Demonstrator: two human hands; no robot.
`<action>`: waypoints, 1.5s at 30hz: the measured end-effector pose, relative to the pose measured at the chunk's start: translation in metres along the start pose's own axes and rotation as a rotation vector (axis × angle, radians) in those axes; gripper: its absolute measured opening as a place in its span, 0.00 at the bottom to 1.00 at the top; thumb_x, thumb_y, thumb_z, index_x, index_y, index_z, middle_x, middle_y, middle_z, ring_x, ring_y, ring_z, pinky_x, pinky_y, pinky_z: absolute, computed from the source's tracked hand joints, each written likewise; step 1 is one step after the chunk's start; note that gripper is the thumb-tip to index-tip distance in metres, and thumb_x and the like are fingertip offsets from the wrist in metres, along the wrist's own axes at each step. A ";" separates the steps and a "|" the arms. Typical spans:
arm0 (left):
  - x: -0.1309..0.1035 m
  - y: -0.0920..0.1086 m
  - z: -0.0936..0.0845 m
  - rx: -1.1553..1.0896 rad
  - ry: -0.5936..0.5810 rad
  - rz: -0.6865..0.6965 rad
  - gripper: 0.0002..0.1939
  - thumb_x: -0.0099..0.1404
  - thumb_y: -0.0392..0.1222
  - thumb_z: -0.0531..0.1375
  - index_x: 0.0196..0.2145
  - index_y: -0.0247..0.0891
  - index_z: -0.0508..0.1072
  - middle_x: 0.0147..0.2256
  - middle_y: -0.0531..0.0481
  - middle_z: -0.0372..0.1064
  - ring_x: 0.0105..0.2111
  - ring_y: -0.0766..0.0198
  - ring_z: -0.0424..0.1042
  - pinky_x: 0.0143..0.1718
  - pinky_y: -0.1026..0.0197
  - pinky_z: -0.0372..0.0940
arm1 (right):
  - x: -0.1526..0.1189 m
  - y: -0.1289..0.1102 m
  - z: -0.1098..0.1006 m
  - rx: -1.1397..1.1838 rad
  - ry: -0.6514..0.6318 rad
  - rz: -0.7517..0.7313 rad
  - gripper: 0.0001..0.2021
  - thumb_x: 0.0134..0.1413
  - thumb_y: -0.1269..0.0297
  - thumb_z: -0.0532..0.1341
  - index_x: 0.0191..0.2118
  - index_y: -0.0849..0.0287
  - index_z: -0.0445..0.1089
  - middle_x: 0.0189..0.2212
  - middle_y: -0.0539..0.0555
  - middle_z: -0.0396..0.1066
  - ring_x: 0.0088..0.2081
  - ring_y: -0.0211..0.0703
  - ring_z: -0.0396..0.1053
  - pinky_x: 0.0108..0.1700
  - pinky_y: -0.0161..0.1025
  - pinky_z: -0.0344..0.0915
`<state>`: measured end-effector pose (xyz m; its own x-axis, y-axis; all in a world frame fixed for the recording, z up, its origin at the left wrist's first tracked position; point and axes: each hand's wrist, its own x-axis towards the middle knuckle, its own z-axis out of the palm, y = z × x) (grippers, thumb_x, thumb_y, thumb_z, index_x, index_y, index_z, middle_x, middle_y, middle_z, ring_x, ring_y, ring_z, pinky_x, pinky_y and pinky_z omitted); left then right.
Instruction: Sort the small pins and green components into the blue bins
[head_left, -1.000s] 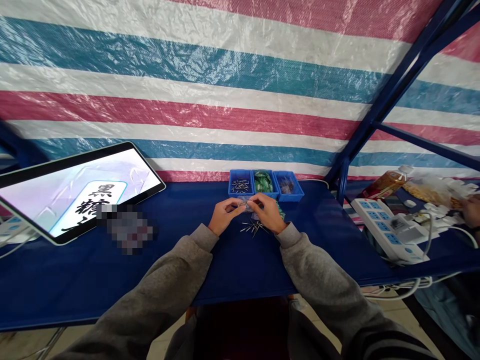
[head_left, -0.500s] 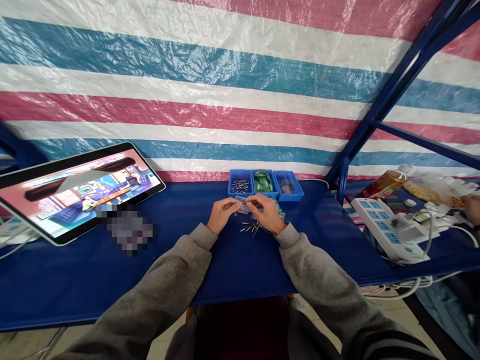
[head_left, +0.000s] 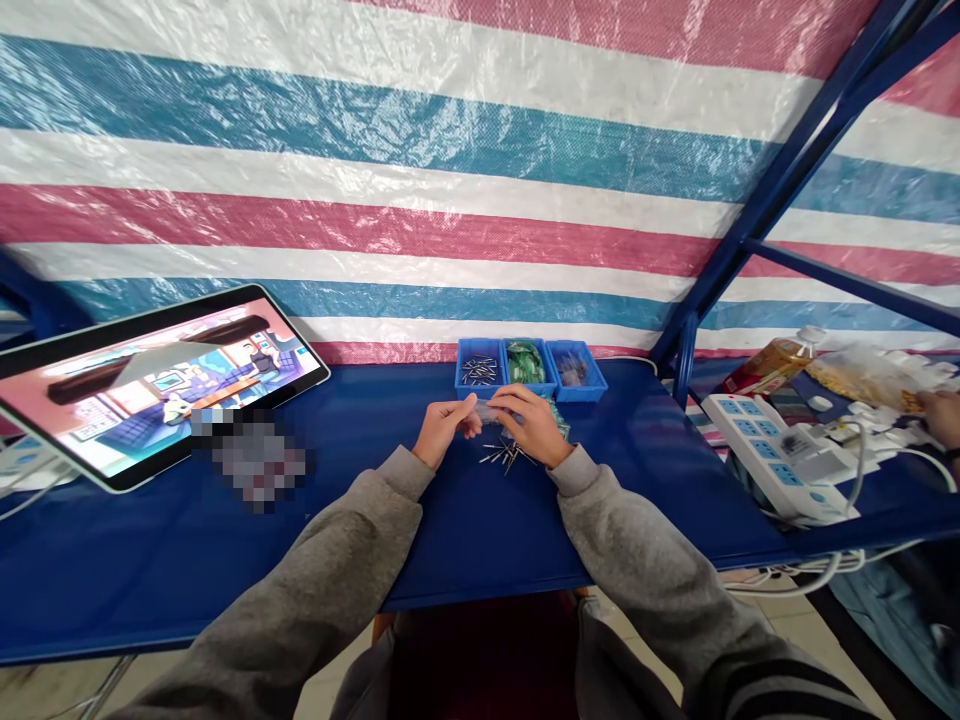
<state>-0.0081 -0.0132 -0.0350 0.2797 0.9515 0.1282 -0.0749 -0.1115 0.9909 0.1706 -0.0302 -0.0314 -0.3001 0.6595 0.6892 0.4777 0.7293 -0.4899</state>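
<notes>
Between my hands, above the blue table (head_left: 360, 420), is a small clear plastic bag (head_left: 489, 411). My left hand (head_left: 444, 430) pinches its left end with thumb and fingers. On the other side, my right hand (head_left: 534, 425) is closed on the bag, its fingers bent over the top. What the bag contains is too small to tell. Just below my right hand lies a loose pile of thin metal pieces with dark parts (head_left: 506, 456). Some green-printed packets (head_left: 559, 420) are partly hidden behind that hand.
Three blue bins stand behind my hands: one with metal pieces (head_left: 480, 372), one with green packets (head_left: 526, 362), one with clear bags (head_left: 574, 370). A tablet (head_left: 165, 385) leans at left. Rightward are a power strip (head_left: 776, 455), a bottle (head_left: 772, 360) and another person's hand (head_left: 941, 415).
My left fingers have shifted on the bag, with the thumb now raised and the fingertips showing below. My right fingers have moved slightly over the bag. The bins and pile stay put.
</notes>
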 end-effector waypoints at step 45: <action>0.000 0.000 -0.003 0.090 -0.009 0.034 0.22 0.61 0.56 0.59 0.21 0.34 0.69 0.16 0.53 0.62 0.18 0.69 0.61 0.21 0.65 0.58 | 0.011 0.030 -0.047 0.780 0.858 0.980 0.19 0.35 0.70 0.68 0.38 0.62 0.66 0.32 0.54 0.76 0.26 0.41 0.75 0.28 0.37 0.73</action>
<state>-0.0106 -0.0125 -0.0353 0.2874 0.9441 0.1614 0.0020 -0.1691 0.9856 0.2205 -0.0095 -0.0141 0.5554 0.8245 -0.1083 -0.4282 0.1719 -0.8872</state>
